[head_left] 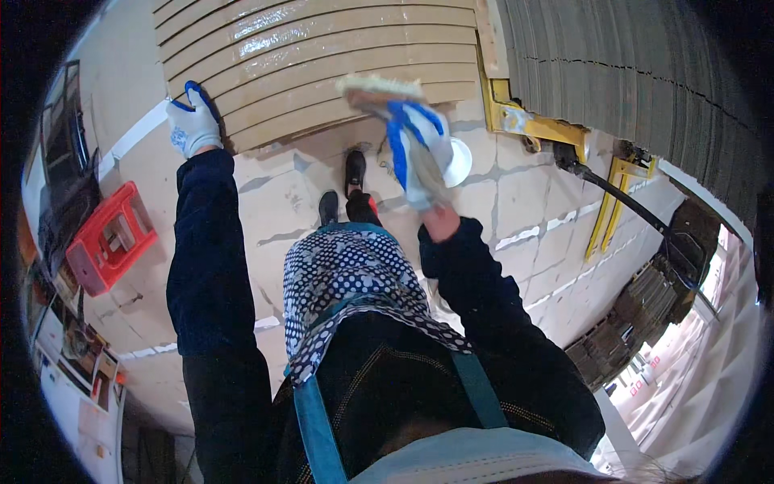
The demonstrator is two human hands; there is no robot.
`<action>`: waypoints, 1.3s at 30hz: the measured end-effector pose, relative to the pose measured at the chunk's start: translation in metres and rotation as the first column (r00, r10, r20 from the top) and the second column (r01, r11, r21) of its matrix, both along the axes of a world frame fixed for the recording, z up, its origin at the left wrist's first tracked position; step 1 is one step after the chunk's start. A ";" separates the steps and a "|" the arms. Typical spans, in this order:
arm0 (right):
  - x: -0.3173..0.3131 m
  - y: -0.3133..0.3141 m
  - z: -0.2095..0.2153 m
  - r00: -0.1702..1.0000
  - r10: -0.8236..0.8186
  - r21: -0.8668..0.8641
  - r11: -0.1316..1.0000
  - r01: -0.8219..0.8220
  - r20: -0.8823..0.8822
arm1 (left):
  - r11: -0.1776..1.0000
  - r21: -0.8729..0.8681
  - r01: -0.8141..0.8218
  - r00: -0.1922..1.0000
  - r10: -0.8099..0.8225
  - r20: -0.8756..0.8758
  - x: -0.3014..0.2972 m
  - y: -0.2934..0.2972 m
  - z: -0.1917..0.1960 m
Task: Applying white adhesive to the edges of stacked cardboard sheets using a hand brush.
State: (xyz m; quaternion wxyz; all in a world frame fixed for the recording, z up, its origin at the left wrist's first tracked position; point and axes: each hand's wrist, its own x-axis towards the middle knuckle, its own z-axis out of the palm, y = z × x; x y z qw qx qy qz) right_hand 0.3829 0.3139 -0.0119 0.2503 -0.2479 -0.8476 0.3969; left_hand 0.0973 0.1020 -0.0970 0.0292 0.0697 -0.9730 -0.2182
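Observation:
A broad stack of tan cardboard sheets (pixel 322 60) lies before me, fanned so that a row of edges shows; shiny wet patches mark its upper part. My left hand (pixel 194 125), in a white and blue glove, rests at the stack's left near corner with its fingers stretched out. My right hand (pixel 421 149), gloved the same way and a little blurred, is closed round a wide brush (pixel 379 95) with pale bristles. The brush is over the near edge of the stack, bristles away from me. Partly behind my right hand, a white round container (pixel 459 161) shows.
Tall stacks of grey corrugated cardboard (pixel 629 64) rise at the right, beside a yellow metal frame (pixel 536 125) and a black hose (pixel 625 198). A red plastic stool (pixel 113 238) stands at the left. Taped cardboard covers the floor (pixel 266 202). More stacked sheets (pixel 637 323) lie at the lower right.

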 end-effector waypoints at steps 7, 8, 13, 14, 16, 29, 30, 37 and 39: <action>-0.019 -0.056 0.000 0.993 0.116 -0.103 0.988 -0.114 0.009 | 1.000 0.026 0.017 1.000 -0.017 -0.009 0.000 -0.001 -0.004; -0.015 -0.059 0.005 0.989 0.148 -0.332 0.933 -0.143 -0.009 | 0.999 0.037 0.019 1.000 -0.018 -0.021 0.000 -0.001 -0.004; -0.016 -0.026 0.009 0.981 0.181 0.009 0.984 -0.180 -0.071 | 0.996 0.085 0.008 1.000 -0.009 0.011 -0.001 -0.002 -0.004; -0.020 -0.013 0.004 0.983 0.155 0.037 0.988 -0.152 -0.097 | 0.998 0.056 0.002 0.999 -0.005 0.045 -0.001 -0.002 -0.004; -0.020 -0.004 -0.010 0.996 0.003 -0.181 0.983 -0.020 -0.091 | 0.997 0.073 0.025 0.999 -0.023 -0.028 -0.001 -0.001 -0.003; -0.086 0.026 0.005 0.984 -0.026 0.174 0.983 0.057 -0.178 | 0.999 0.053 0.005 1.000 -0.005 -0.004 0.004 -0.001 0.004; -0.087 0.021 0.001 0.997 0.005 0.187 0.982 0.010 -0.080 | 0.998 0.065 0.004 1.000 -0.004 -0.005 0.004 -0.001 0.004; -0.004 -0.052 -0.017 0.961 0.265 0.069 0.960 -0.271 0.081 | 0.998 0.063 0.005 1.000 -0.006 0.007 0.004 -0.004 0.008; -0.024 -0.050 -0.008 0.974 0.224 -0.100 0.971 -0.219 0.039 | 0.997 0.071 0.002 0.999 0.001 -0.051 0.005 -0.007 0.009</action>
